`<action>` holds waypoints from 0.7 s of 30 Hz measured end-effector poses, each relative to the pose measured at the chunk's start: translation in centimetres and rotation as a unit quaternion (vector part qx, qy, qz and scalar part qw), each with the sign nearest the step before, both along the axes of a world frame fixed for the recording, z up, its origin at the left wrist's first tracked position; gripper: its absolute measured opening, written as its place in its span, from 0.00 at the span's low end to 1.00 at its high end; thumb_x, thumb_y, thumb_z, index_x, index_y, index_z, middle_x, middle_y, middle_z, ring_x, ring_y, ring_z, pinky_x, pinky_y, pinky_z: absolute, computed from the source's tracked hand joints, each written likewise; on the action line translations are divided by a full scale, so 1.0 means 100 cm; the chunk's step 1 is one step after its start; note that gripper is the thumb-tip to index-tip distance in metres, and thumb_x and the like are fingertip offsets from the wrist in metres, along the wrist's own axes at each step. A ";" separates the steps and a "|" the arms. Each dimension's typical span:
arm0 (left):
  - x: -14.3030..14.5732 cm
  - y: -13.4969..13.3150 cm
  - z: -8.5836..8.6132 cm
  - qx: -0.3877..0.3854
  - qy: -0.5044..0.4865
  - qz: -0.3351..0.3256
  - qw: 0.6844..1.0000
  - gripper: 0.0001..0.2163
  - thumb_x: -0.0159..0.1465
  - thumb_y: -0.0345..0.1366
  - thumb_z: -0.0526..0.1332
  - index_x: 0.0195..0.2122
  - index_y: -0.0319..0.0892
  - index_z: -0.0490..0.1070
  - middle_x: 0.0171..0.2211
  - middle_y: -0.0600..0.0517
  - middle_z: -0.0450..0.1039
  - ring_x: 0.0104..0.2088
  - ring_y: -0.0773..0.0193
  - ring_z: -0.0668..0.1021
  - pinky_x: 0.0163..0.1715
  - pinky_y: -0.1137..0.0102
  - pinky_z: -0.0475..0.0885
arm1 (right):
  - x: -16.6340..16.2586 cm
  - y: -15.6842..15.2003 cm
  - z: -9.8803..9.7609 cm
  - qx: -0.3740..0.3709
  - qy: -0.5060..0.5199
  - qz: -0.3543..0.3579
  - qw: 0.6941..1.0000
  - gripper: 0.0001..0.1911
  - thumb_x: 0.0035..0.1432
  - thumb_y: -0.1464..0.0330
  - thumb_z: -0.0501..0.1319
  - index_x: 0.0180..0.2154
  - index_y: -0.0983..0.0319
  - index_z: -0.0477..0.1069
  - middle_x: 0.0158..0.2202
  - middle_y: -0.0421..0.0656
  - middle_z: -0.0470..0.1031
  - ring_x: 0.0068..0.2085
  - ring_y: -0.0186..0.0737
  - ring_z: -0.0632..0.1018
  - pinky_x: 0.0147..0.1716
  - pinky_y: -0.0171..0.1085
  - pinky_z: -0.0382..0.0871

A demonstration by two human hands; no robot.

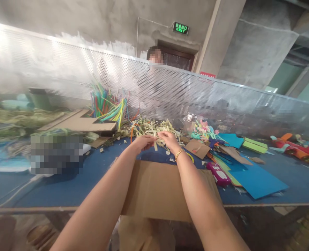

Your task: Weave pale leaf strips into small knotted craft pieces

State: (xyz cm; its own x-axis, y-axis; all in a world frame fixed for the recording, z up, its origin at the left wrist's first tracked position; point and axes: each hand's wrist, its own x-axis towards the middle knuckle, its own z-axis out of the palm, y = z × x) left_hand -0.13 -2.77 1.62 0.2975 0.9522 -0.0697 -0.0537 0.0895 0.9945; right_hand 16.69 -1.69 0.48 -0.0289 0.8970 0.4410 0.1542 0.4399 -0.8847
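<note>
We hold both hands out over the blue table (73,188), and between them we pinch a small bundle of pale yellow-green paper strips (157,139). Our left hand (144,142) is closed on the left end of the bundle, and our right hand (168,139), with a thin gold bracelet (179,153) at the wrist, is closed on the right end. The bundle hangs just above the table, at the near edge of a loose heap of the same pale strips (146,127) that lies just behind the grip.

Far to the left of the grip we see a dark green round container (40,99); what is inside it we cannot tell. Closer, behind and left of the grip, a bunch of long coloured plastic straws (107,103) stands up and leans out to the right; its holder is hidden by a flat brown cardboard piece (78,123) in front of it. Just right of the grip stands a clear glass jar with a metal lid (189,125); its content is not clear to us.

Below the grip, under our forearms, lies a large brown cardboard sheet (154,190) that reaches over the table edge. To the right of the grip are a small brown cardboard square (197,148), a pink oblong case (218,174), a blue paper sheet (256,179), a bright green folded paper (255,145) and, well apart, a red toy car (298,150). A grey perforated metal screen (222,97) closes the table behind the grip, and a person (156,75) stands behind it.
</note>
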 end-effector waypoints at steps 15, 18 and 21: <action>-0.003 0.003 0.007 -0.050 -0.192 -0.057 0.978 0.14 0.56 0.36 0.67 0.44 0.44 0.73 0.34 0.50 0.77 0.30 0.67 0.78 0.24 0.77 0.68 | -0.004 -0.001 0.002 -0.012 0.113 -0.029 0.993 0.15 0.39 0.60 0.69 0.28 0.61 0.70 0.25 0.38 0.73 0.29 0.36 0.74 0.37 0.38 0.69; 0.001 0.005 0.001 0.012 -0.172 -0.038 0.984 0.16 0.55 0.36 0.67 0.46 0.45 0.74 0.35 0.49 0.77 0.33 0.68 0.78 0.26 0.78 0.67 | -0.006 -0.004 0.002 -0.008 0.078 -0.005 0.997 0.15 0.41 0.60 0.68 0.29 0.61 0.71 0.26 0.39 0.74 0.30 0.37 0.75 0.38 0.39 0.70; 0.001 0.007 -0.002 0.056 -0.127 -0.008 0.990 0.16 0.53 0.37 0.69 0.43 0.43 0.76 0.29 0.51 0.75 0.28 0.70 0.75 0.23 0.78 0.63 | -0.003 -0.007 0.008 0.039 0.012 -0.070 0.997 0.15 0.45 0.58 0.66 0.33 0.61 0.73 0.31 0.42 0.75 0.33 0.39 0.75 0.40 0.41 0.70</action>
State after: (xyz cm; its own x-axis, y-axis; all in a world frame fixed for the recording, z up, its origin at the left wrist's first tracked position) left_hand 0.00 -2.11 1.45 0.3074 0.9447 0.1143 -0.3029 -0.0168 0.9529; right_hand 16.38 -2.39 1.32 0.1060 0.8547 0.5082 0.1992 0.4825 -0.8530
